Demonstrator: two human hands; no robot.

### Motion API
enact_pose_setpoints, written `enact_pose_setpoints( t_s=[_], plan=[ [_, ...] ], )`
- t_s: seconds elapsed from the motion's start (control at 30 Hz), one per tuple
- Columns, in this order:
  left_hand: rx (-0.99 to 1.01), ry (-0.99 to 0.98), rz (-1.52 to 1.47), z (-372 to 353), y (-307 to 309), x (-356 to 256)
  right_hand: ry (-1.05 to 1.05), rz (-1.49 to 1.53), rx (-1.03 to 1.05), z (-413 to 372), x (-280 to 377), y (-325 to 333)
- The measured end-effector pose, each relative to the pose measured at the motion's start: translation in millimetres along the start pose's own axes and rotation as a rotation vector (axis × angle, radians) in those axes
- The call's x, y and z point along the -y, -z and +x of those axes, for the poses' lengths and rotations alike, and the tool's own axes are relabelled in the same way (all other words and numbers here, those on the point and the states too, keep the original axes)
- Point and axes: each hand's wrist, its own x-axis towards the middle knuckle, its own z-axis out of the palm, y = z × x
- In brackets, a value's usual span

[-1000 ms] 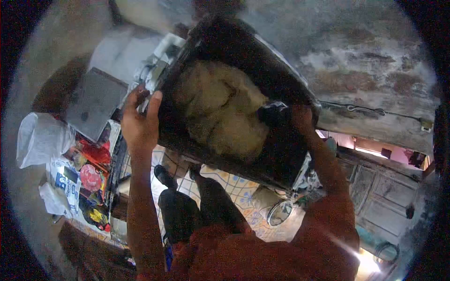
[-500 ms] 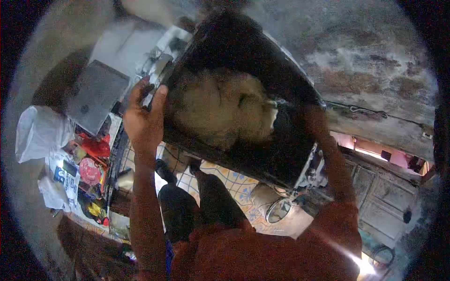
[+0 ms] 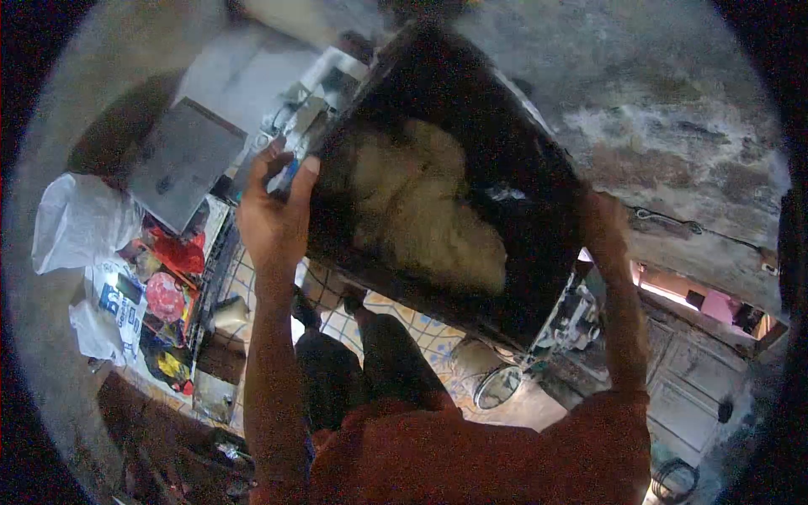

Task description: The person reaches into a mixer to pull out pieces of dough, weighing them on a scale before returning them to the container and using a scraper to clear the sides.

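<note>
A dark, deep trough [image 3: 539,278] stands at waist height, with a pale, lumpy mass that looks like dough [image 3: 429,194] inside it. At the trough's left end is my left hand [image 3: 278,210], thumb against the rim and fingers spread apart beside some metal fittings [image 3: 307,114]. Nothing shows clasped in it. My right hand [image 3: 606,223] is at the right end wall; its fingers are lost in shadow at the rim. A small light patch [image 3: 505,194] shows on the dark inside, right of the mass.
On the left lie a grey panel [image 3: 185,164], a white plastic bag [image 3: 80,223] and several coloured packets [image 3: 164,295]. A round container [image 3: 498,387] stands on the tiled floor [image 3: 433,337] below. A stained wall [image 3: 673,143] and a panelled door [image 3: 673,370] are to the right.
The pale mass was blurred and spread further left; now it lies in a different shape, stretching down to the right. Both hands stay at the trough's ends. The whole view has shifted slightly.
</note>
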Motion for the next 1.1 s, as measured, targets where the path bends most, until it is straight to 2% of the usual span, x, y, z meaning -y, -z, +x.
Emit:
enact_pose_setpoints(
  t_s=[0.07, 0.13, 0.2, 0.23, 0.27, 0.3, 0.37, 0.4, 0.43, 0.47, 0.53, 0.6, 0.67, 0.73, 0.77, 0.87, 1.0, 1.03, 1.1],
  plan=[
    [0.005, 0.001, -0.081, -1, -3, 3, 0.02, 0.011, -0.014, 14, 2, -7],
    [0.009, 0.03, -0.107, -5, 0, -6, 0.093, 0.069, -0.122, 47, 24, -62],
    [0.016, 0.016, -0.025, 0, -1, -3, 0.108, 0.092, -0.159, 72, 59, -82],
    [0.018, -0.001, 0.01, -1, 0, -5, 0.031, 0.064, 0.024, 82, 71, -86],
    [0.025, 0.0, 0.048, -5, 2, -9, 0.096, 0.072, 0.062, 75, 72, -50],
    [0.057, 0.118, -0.055, -7, 3, -13, 0.154, 0.074, 0.116, 58, 53, -8],
    [0.005, 0.088, -0.082, -6, -1, -4, 0.123, 0.024, 0.176, 41, 35, 42],
    [-0.014, 0.066, -0.103, -5, -3, -3, 0.034, -0.028, 0.187, 34, 28, 52],
    [0.015, 0.086, -0.056, -4, 0, -6, 0.036, -0.046, 0.152, 29, 20, 38],
    [0.058, 0.058, -0.185, -2, -3, 4, 0.037, -0.064, 0.117, 24, 11, 25],
    [0.061, -0.029, -0.041, 2, -2, 12, 0.238, -0.016, -0.074, 44, -5, -70],
    [0.067, -0.095, 0.085, 6, -1, 5, 0.127, 0.043, 0.059, 22, -36, -89],
    [0.112, -0.071, 0.119, 5, 6, -4, 0.069, 0.06, 0.21, -9, -33, -63],
    [0.2, 0.028, 0.044, 3, 10, -17, 0.037, 0.03, 0.371, -45, -29, 29],
    [0.216, 0.04, -0.096, 3, 8, -15, 0.007, -0.002, 0.421, -57, -31, 54],
    [0.217, 0.032, -0.094, 4, 5, -2, -0.037, -0.045, 0.427, -65, -44, 52],
    [0.267, 0.046, -0.046, 3, 9, -6, -0.029, -0.069, 0.466, -41, -64, 26],
    [0.222, -0.059, -0.009, 1, 7, 2, -0.024, -0.075, 0.484, -36, -67, 24],
    [0.225, 0.019, 0.008, 3, 9, -4, -0.011, -0.084, 0.507, -19, -67, 24]
  ],
)
